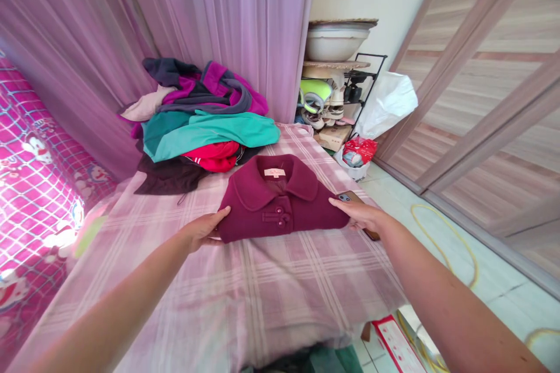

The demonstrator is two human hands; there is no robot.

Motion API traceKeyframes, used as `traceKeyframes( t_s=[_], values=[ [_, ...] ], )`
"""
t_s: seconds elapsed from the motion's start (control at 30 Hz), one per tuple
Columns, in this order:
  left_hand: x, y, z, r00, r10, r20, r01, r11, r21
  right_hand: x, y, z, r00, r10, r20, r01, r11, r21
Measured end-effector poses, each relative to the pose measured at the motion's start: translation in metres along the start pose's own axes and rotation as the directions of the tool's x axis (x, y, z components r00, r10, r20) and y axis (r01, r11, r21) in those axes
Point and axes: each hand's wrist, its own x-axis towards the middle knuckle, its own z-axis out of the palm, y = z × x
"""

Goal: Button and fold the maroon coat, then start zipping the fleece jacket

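A folded maroon coat (280,201) lies on the plaid cloth, its collar toward the far side and a label inside the neck. Two round buttons with a fabric fastening show at its front. My left hand (207,229) grips the coat's left edge, thumb on top and fingers beneath. On the opposite edge my right hand (356,214) holds it the same way. Partly under and behind my right hand is a phone (371,234) in a brown case. Both hands' lower fingers are mostly hidden.
A heap of clothes (210,122) sits behind the coat at left, against a purple curtain (245,23). Beyond the plaid-covered surface (280,291) stand a shoe rack (371,87), a white bag (389,105) and a wooden wardrobe (476,70). A yellow hose (455,239) lies on the floor.
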Motion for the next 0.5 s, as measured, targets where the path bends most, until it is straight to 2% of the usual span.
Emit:
traceKeyframes(
  t_s=[0.1, 0.2, 0.33, 0.43, 0.5],
  values=[
    [-0.009, -0.009, 0.007, 0.996, 0.057, -0.062, -0.056, 0.998, 0.003, -0.001, 0.005, 0.002, 1.0, -0.01, -0.022, 0.009, 0.998, -0.055],
    [-0.015, -0.022, 0.017, 0.989, 0.111, -0.098, -0.116, 0.992, -0.042, -0.005, 0.011, 0.008, 0.997, -0.036, -0.067, 0.034, 0.999, -0.022],
    [-0.016, -0.035, 0.022, 0.999, 0.035, -0.035, -0.044, 0.959, -0.281, -0.008, 0.022, 0.015, 0.993, -0.01, -0.115, 0.023, 0.992, 0.12],
    [-0.012, -0.034, 0.017, 1.0, -0.025, -0.002, 0.022, 0.907, -0.421, -0.005, 0.028, 0.016, 0.99, 0.018, -0.14, 0.007, 0.985, 0.171],
    [-0.009, -0.029, 0.015, 0.999, -0.05, 0.019, 0.053, 0.876, -0.479, -0.001, 0.029, 0.016, 0.989, -0.012, -0.148, 0.038, 0.985, 0.171]
  ],
)
